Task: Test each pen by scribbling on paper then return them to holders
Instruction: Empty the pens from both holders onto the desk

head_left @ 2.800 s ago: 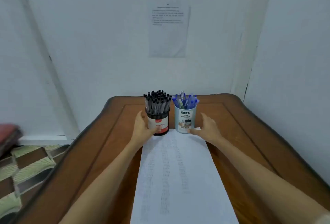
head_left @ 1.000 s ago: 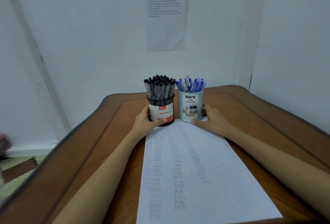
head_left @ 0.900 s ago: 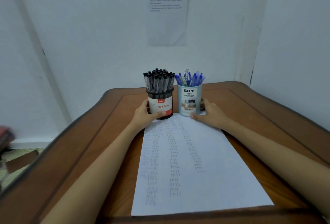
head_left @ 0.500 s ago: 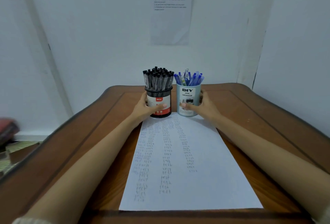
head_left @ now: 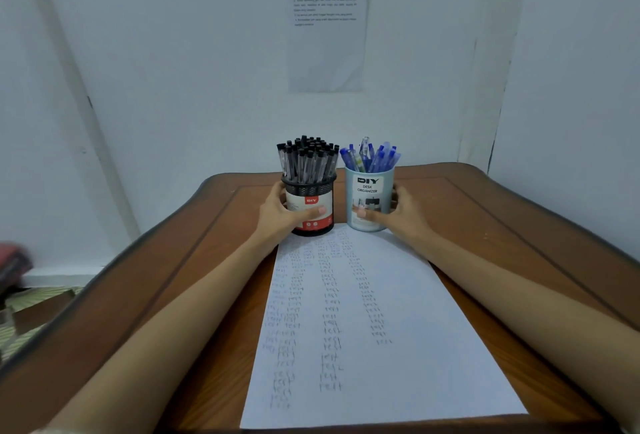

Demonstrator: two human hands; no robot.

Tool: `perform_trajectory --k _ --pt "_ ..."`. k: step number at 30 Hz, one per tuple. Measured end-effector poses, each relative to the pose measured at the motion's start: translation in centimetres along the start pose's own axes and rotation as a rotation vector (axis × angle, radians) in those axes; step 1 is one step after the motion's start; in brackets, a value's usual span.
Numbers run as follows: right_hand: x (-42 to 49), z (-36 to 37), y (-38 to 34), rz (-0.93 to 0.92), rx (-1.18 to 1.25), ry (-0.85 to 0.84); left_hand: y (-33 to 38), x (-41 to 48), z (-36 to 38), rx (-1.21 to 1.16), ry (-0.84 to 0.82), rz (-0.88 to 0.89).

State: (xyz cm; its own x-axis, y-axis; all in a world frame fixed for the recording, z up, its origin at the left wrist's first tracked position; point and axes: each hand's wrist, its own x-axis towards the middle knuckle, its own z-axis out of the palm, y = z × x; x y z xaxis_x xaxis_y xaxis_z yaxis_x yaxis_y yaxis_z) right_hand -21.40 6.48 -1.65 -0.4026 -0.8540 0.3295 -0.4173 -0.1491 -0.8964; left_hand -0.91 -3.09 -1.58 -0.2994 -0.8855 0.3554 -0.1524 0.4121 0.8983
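- Gripping the black holder (head_left: 310, 206) with the left hand (head_left: 277, 215), thumb across its label; gripping the blue holder (head_left: 369, 203) with the right hand (head_left: 403, 213).
- Both upright, side by side at the far edge of the paper (head_left: 381, 347), packed with pens (head_left: 308, 160).
- Seemingly positioning holders; no pen out.
- Next, likely: free one hand, pinch a single pen from the tight bunch without tipping.

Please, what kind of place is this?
Likely a writing corner in a room, perhaps an office: a brown wooden table set against pale walls, a printed notice sheet on the wall, a black mesh pen holder and a light blue plastic pen holder.
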Motion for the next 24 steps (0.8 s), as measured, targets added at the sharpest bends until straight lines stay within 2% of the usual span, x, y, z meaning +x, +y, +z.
perform_trajectory --k 8,11,18,24 --pt "-2.9 -2.9 -1.2 0.015 0.076 0.098 1.9 -2.2 -1.6 -0.006 0.04 -0.018" --pt "-4.7 -5.1 -1.1 0.023 0.06 0.139 2.8 -4.0 -3.3 -0.061 0.073 -0.036" --pt "-8.5 -10.7 -0.6 0.084 -0.02 0.164 3.5 -8.8 -7.3 -0.016 0.114 -0.062" --pt "-9.8 -11.5 -1.0 0.132 0.037 0.153 2.8 -11.2 -8.6 -0.01 0.055 -0.1"
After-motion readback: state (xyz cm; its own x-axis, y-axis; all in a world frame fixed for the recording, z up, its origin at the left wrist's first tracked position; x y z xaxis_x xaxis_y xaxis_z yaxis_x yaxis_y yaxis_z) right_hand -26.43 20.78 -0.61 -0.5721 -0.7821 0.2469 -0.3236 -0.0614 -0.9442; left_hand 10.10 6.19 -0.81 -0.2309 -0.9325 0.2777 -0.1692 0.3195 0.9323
